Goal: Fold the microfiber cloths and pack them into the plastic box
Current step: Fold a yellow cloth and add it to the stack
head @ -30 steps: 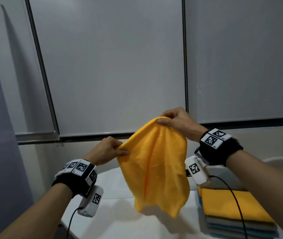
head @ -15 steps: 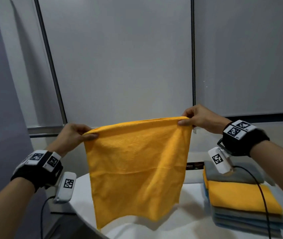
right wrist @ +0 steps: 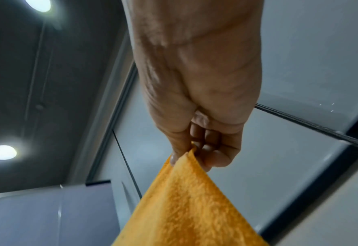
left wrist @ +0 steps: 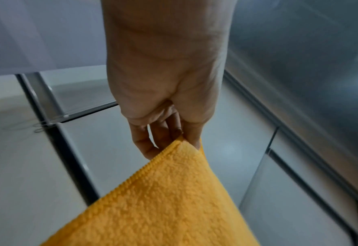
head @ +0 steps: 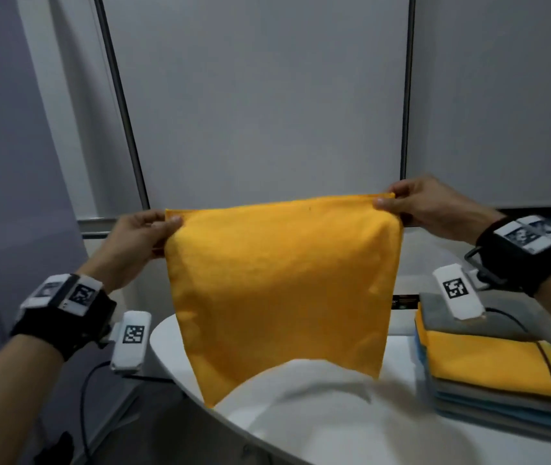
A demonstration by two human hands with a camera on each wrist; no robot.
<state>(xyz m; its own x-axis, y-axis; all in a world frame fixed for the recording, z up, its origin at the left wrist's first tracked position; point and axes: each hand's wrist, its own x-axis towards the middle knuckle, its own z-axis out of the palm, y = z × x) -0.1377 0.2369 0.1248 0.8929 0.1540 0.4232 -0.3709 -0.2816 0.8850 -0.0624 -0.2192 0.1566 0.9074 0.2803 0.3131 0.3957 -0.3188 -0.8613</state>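
Orange cloth [head: 277, 290] now fully spread and taut, held up over the white table [head: 334, 431]; a second ago it hung bunched. Left hand [head: 136, 243] pinches top left corner, right hand [head: 431, 206] pinches top right; hands have moved wide apart. Stack of folded cloths [head: 495, 374] sits on the table at right. Box not seen.

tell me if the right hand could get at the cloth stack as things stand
Probably not yet: the right hand pinches a top corner of the orange cloth. The path looks free, since the cloth stack lies just below it, uncovered on the white table.
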